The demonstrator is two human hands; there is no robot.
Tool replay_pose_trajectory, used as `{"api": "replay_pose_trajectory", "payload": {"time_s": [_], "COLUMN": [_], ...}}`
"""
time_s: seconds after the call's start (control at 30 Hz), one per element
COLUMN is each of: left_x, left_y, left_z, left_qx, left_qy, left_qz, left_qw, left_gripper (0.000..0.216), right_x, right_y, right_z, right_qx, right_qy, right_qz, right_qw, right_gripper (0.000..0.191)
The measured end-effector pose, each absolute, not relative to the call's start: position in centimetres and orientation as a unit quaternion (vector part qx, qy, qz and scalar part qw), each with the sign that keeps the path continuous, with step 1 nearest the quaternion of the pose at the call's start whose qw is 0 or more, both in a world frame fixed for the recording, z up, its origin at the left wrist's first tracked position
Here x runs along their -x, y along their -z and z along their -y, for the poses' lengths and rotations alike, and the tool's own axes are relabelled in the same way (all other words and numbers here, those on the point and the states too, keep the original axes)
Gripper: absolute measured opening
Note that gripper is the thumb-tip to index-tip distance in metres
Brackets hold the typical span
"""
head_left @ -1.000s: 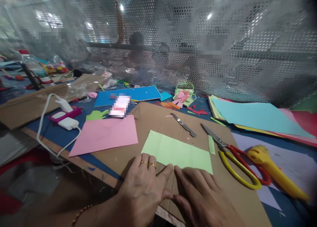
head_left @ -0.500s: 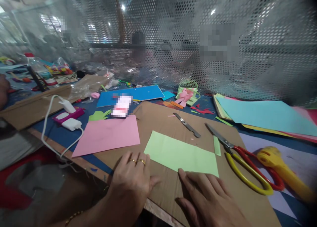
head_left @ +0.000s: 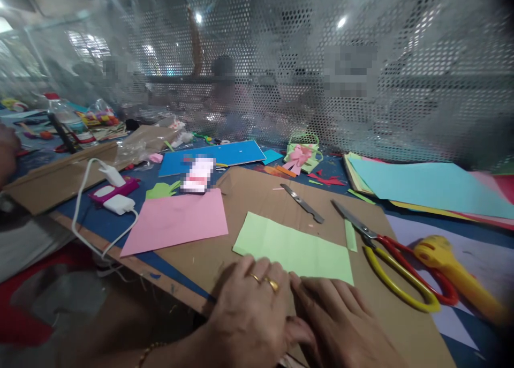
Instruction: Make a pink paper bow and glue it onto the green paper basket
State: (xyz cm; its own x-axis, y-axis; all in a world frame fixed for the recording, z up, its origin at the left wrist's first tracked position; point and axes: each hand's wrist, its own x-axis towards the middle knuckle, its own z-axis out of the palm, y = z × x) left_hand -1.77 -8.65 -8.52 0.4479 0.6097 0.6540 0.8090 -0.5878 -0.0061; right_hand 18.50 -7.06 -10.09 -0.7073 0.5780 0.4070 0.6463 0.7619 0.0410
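Observation:
A light green paper rectangle (head_left: 295,245) lies on a sheet of brown cardboard (head_left: 249,188), its front left corner slightly lifted. My left hand (head_left: 252,303), with rings on two fingers, is closed with its fingers together and bent down at the paper's front edge. Right beside it, my right hand (head_left: 337,314) presses on the same edge with bent fingers, its thumb close to my left thumb. The fingertips are partly hidden. Beyond the paper lies a metal blade (head_left: 303,203). Scissors (head_left: 373,237) with red and yellow handles rest to the right, near a narrow green strip (head_left: 350,235).
Pink paper (head_left: 176,223) and a phone (head_left: 198,175) lie left, near a purple socket block (head_left: 114,192) with white chargers. A yellow tool (head_left: 445,261) and a coloured paper stack (head_left: 437,183) are right. Behind the small green paper basket (head_left: 303,152) stands a perforated screen (head_left: 273,89).
My left hand has slid right, from the cardboard by the paper's left corner to its front edge beside my right hand. My right hand and the paper have stayed nearly in place.

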Motion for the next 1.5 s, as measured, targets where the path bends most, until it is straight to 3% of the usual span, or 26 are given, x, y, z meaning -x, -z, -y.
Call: {"api": "replay_pose_trajectory", "payload": {"time_s": [0.17, 0.4, 0.7, 0.97, 1.37, 1.5], "left_x": [-0.1, 0.4, 3.2, 5.8, 7.3, 4.5], "left_y": [11.2, 11.4, 11.5, 10.4, 8.9, 8.7], "left_z": [8.7, 8.3, 8.5, 8.1, 8.3, 8.2], "left_qx": [0.819, 0.801, 0.824, 0.84, 0.822, 0.836], "left_qy": [0.363, 0.363, 0.328, 0.302, 0.203, 0.228], "left_qz": [0.417, 0.438, 0.405, 0.413, 0.473, 0.464], "left_qw": [0.156, 0.19, 0.223, 0.182, 0.242, 0.183], "left_gripper": [0.069, 0.079, 0.063, 0.036, 0.037, 0.024], "right_x": [-18.8, -18.3, -18.2, -18.1, -17.1, -16.7], "right_y": [10.4, 10.2, 9.7, 9.9, 9.2, 9.1], "right_z": [7.0, 7.3, 7.3, 7.8, 8.0, 8.1], "right_qx": [0.335, 0.339, 0.351, 0.368, 0.368, 0.387], "right_qy": [0.081, 0.097, 0.116, 0.095, 0.078, 0.036], "right_qz": [0.922, 0.915, 0.908, 0.907, 0.908, 0.907], "right_qw": [0.176, 0.194, 0.198, 0.184, 0.185, 0.163], "right_gripper": [0.042, 0.038, 0.04, 0.039, 0.036, 0.026]}}
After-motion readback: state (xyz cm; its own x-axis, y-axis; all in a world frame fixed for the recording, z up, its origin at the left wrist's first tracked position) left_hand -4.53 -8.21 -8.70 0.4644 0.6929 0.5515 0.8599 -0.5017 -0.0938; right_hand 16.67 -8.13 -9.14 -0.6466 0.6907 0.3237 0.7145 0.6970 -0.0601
